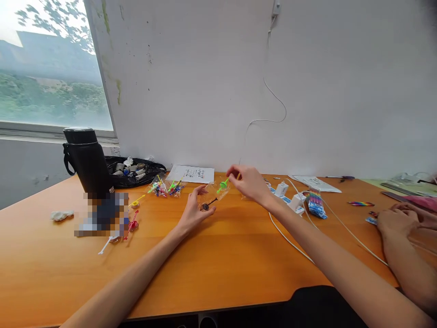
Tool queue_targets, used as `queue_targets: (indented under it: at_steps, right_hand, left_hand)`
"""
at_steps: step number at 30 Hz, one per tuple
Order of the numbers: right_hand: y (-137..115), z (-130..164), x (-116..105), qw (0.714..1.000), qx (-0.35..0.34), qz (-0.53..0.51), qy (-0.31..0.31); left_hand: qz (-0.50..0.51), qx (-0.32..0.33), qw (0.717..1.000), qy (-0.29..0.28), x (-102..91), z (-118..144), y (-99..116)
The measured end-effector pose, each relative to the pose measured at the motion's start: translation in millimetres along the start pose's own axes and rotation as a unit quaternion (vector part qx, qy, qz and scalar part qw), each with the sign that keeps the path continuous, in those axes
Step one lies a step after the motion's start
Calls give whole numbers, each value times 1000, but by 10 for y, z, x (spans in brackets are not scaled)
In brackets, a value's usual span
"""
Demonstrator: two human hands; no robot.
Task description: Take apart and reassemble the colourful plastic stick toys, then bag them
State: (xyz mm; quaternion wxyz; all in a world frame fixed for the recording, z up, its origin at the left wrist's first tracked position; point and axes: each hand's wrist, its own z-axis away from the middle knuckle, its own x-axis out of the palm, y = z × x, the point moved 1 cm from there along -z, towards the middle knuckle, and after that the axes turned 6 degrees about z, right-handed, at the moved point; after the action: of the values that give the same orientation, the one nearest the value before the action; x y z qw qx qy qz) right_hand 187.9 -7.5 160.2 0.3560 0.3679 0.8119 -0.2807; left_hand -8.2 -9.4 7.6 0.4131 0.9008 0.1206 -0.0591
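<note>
My left hand pinches the lower end of a small clear plastic bag just above the orange table. A dark stick piece shows through the bag near my left fingers. My right hand grips the bag's upper end, fingers closed beside a small green plastic toy piece at the bag's mouth. Whether the green piece is inside the bag or only at its opening I cannot tell.
Several packed bags of coloured toys lie behind my left hand, loose pieces to the left. A black flask, a black bag of odds, papers, chargers with white cables. Another person's hands rest at right.
</note>
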Motion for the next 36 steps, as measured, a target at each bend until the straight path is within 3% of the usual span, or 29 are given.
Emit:
queue_targets:
  at_steps: [7,11,15,22,31,34,36]
  right_hand:
    - [-106,68,93,983,-51,-43,-170]
    - [-135,78,72,976,-47,-29,-212]
    - [-192,92,72,980,-44,-24,-192]
    - [-284,130,175,976,-118,-64,-171]
    - [-263,56,22,984,-142,-41,-104]
    - [-261,42,6,987,-128,-31,-87]
    - [-295,29,-20,995,-90,-21,-33]
  left_hand:
    - [-10,12,1000,-12,13,8,39]
    - [-15,16,1000,-19,14,6,24]
    - [-18,20,999,-17,15,7,22]
    - [-6,-4,1000,-18,10,17,60]
    - [16,-23,998,-55,29,23,-76]
    - [55,-43,996,-54,14,19,-43]
    - [70,-59,994,-55,1,15,-17]
